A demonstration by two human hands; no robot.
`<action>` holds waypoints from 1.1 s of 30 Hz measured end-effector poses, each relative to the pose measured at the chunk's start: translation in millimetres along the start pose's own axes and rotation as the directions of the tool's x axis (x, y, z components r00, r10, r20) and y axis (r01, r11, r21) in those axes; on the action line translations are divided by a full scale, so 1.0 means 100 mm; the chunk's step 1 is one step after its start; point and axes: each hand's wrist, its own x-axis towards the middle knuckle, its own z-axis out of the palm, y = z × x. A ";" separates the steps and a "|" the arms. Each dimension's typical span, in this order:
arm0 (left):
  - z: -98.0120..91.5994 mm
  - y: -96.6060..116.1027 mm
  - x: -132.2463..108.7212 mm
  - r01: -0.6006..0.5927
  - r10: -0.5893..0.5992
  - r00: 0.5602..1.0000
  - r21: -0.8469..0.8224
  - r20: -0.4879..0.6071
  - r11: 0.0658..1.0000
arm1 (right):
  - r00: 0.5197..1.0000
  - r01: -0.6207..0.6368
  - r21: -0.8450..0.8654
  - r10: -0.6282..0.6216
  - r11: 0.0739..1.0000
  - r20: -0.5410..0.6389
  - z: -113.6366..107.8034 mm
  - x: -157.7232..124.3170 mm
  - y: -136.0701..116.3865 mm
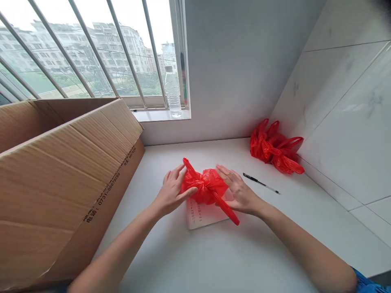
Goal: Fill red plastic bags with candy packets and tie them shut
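A red plastic bag (210, 189), knotted in the middle, sits on a white notebook or sheet of paper (198, 215) with rows of small writing. One twisted end of the bag points up and left, the other hangs toward me on the right. At the bag's left side is my left hand (173, 190), thumb and fingers spread around its edge. My right hand (240, 191) is at the opposite side, fingers stretched out and slightly blurred. Both palms face the bag; how firmly they touch it I cannot tell. What the bag contains is hidden.
A large open cardboard box (70, 175) stands on the left. To the right lies a black-capped pen (261, 183). More red plastic bags (275, 148) are bunched against the tiled wall. On the windowsill stands a clear water bottle (173, 93).
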 end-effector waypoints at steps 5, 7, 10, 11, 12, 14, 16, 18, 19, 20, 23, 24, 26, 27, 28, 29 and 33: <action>0.33 0.11 0.23 -0.142 0.142 0.990 0.057 0.012 0.988 | 1.000 -0.016 -0.003 0.016 1.000 0.014 0.53 0.44 0.02; 0.45 0.02 0.24 -0.103 0.103 0.995 0.075 -0.002 0.992 | 0.997 -0.071 -0.046 0.072 0.996 0.005 0.69 0.48 0.14; 0.58 -0.13 0.19 -0.095 0.097 0.995 0.117 -0.009 0.989 | 0.998 -0.066 -0.107 0.067 0.992 0.004 0.85 0.44 0.29; 0.61 -0.15 0.18 -0.097 0.099 0.995 0.131 -0.009 0.987 | 0.998 -0.066 -0.118 0.067 0.991 0.006 0.88 0.43 0.31; 0.64 -0.17 0.17 -0.097 0.100 0.995 0.141 -0.011 0.985 | 0.997 -0.070 -0.126 0.072 0.990 0.010 0.91 0.41 0.32; 0.67 -0.18 0.16 -0.095 0.097 0.995 0.147 -0.006 0.985 | 0.996 -0.076 -0.133 0.080 0.988 0.031 0.94 0.40 0.32; 0.70 -0.18 0.16 -0.093 0.093 0.996 0.137 0.006 0.986 | 0.995 -0.071 -0.134 0.080 0.988 0.058 0.96 0.40 0.31; 0.72 -0.18 0.16 -0.089 0.087 0.996 0.130 0.018 0.988 | 0.994 -0.072 -0.140 0.083 0.988 0.069 0.97 0.40 0.31; 0.72 -0.18 0.16 -0.088 0.086 0.996 0.128 0.022 0.988 | 0.994 -0.076 -0.143 0.087 0.987 0.069 0.97 0.40 0.31; 0.73 -0.19 0.16 -0.088 0.086 0.996 0.127 0.025 0.988 | 0.993 -0.081 -0.147 0.091 0.986 0.068 0.97 0.40 0.31; 0.75 -0.20 0.16 -0.091 0.090 0.996 0.120 0.016 0.989 | 0.993 -0.084 -0.152 0.096 0.985 0.073 0.98 0.40 0.31; 0.75 -0.21 0.16 -0.091 0.091 0.996 0.116 0.011 0.989 | 0.992 -0.084 -0.152 0.096 0.985 0.078 0.98 0.40 0.31; 0.75 -0.21 0.16 -0.088 0.088 0.996 0.106 0.005 0.990 | 0.991 -0.088 -0.151 0.101 0.985 0.083 0.98 0.40 0.29; 0.75 -0.21 0.16 -0.086 0.086 0.996 0.097 0.003 0.992 | 0.991 -0.093 -0.146 0.106 0.985 0.082 0.97 0.40 0.28; 0.74 -0.20 0.16 -0.085 0.086 0.996 0.083 0.001 0.993 | 0.991 -0.097 -0.133 0.108 0.986 0.076 0.96 0.40 0.27; 0.73 -0.20 0.15 -0.086 0.086 0.996 0.061 -0.007 0.994 | 0.992 -0.101 -0.108 0.108 0.989 0.062 0.93 0.40 0.26; 0.58 -0.13 0.11 -0.093 0.074 0.989 -0.145 -0.130 0.985 | 0.993 -0.060 0.154 0.075 0.986 -0.093 0.70 0.39 0.18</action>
